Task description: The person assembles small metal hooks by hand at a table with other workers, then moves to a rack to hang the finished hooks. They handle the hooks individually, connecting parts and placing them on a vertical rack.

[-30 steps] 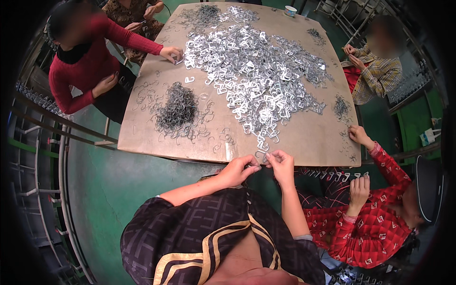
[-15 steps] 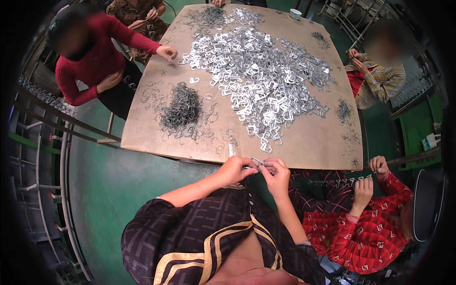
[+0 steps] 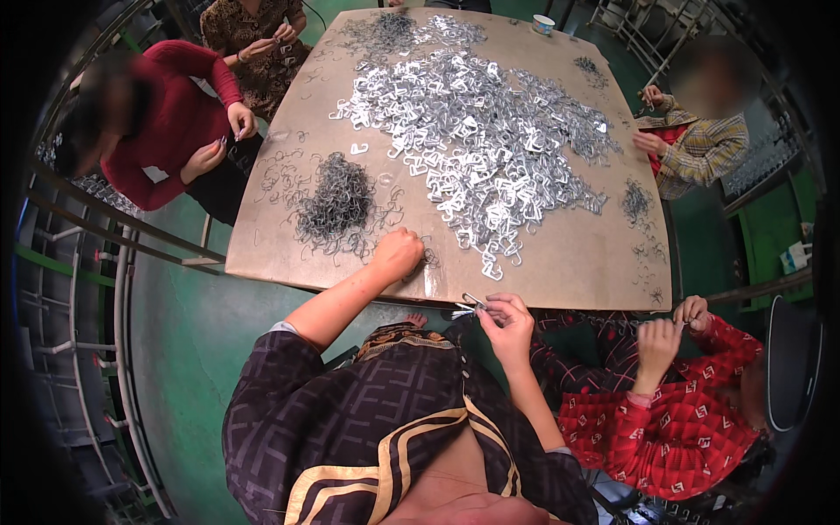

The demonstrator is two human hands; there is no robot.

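My left hand (image 3: 398, 253) rests on the brown table (image 3: 577, 262) with its fingers curled over loose dark wire pieces, just right of a dark wire pile (image 3: 335, 201). What it grips is hidden under the fingers. My right hand (image 3: 505, 321) is at the table's near edge, pinching a small silver metal clip (image 3: 466, 306). A big heap of shiny metal clips (image 3: 477, 144) covers the table's middle.
Several other people sit around the table: one in a red top at the left (image 3: 166, 131), one in a patterned red top at the lower right (image 3: 674, 411), one in plaid at the right (image 3: 700, 144). Metal rails (image 3: 114, 289) run along the left. A small cup (image 3: 543, 24) stands at the far edge.
My two hands were together at the table edge on one clip. Now my left hand has reached forward onto the wire pieces while my right hand stays low with the clip.
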